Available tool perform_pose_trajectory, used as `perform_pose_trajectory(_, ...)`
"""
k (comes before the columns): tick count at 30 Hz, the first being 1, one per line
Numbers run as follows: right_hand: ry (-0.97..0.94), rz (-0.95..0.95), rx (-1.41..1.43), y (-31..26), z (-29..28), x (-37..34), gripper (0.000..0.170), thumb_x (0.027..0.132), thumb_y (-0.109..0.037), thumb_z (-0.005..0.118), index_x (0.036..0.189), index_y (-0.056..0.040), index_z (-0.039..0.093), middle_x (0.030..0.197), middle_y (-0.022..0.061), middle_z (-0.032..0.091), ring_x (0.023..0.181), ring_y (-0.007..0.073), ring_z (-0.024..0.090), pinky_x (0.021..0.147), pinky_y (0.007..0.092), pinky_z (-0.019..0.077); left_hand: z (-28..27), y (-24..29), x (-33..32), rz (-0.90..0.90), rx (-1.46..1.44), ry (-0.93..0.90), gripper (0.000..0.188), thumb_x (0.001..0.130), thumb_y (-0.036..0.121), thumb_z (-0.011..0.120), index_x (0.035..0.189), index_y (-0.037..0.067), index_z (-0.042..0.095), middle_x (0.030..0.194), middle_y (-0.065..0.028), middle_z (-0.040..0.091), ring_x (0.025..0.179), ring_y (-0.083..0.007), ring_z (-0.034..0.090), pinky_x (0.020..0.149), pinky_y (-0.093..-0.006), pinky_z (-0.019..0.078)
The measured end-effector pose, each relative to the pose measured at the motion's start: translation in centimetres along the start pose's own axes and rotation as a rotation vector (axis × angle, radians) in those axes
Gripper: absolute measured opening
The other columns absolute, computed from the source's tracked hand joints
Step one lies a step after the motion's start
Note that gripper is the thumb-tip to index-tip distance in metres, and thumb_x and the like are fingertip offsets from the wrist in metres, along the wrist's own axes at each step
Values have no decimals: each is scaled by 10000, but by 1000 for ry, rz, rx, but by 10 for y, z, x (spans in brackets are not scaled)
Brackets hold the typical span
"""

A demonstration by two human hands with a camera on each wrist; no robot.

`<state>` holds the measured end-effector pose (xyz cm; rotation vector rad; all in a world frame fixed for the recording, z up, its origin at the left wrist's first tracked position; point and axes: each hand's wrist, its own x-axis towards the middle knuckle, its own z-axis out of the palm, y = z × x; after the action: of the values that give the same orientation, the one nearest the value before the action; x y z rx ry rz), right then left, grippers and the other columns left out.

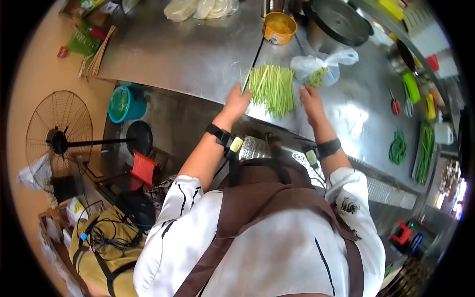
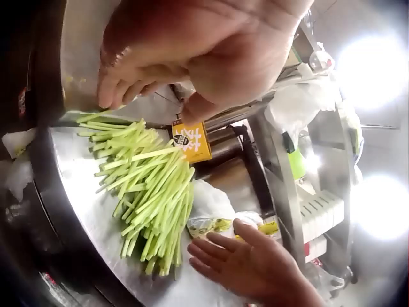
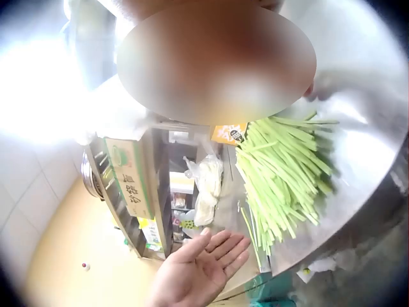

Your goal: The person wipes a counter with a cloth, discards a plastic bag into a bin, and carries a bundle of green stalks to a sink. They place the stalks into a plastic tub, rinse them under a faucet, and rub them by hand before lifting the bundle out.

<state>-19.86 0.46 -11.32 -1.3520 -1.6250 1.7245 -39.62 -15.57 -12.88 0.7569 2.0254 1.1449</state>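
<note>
A bundle of cut, thin green stalks (image 1: 272,89) lies side by side on the steel table, near its front edge. My left hand (image 1: 239,101) is at the left side of the bundle, and my right hand (image 1: 311,104) is just off its right side. Straight fingers show on the right hand (image 2: 252,265) in the left wrist view. The left hand (image 3: 201,268) appears palm up with extended fingers in the right wrist view, beside a few stray stalks (image 3: 250,233). A blurred patch covers much of the right hand there.
Behind the stalks stand a yellow tin (image 1: 279,28) and a large lidded pot (image 1: 339,22). A knotted clear plastic bag (image 1: 321,67) sits close by on the right. Scissors (image 1: 395,105) and a tray of long greens (image 1: 424,153) lie farther right. A teal bucket (image 1: 127,104) stands below left.
</note>
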Motion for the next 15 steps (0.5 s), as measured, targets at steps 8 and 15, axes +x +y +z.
perform_pose_trajectory(8,-148,-101,-70,7,-1,28,536,842,-246,578,1233,73,398,1119,202,541,1037,239,525,880,311,407,47,54,3,41,526,175,665,773,254,580,1256,-112,307,1284,-299,344,1187,-419,321,1017,-438,255)
perform_pose_trajectory(15,-272,-113,-77,6,1,38,568,834,-193,592,1277,63,346,1196,218,491,1070,249,506,859,317,426,96,50,5,-85,625,338,764,794,330,567,1281,-144,218,1361,-330,170,1255,-446,201,1039,-462,184)
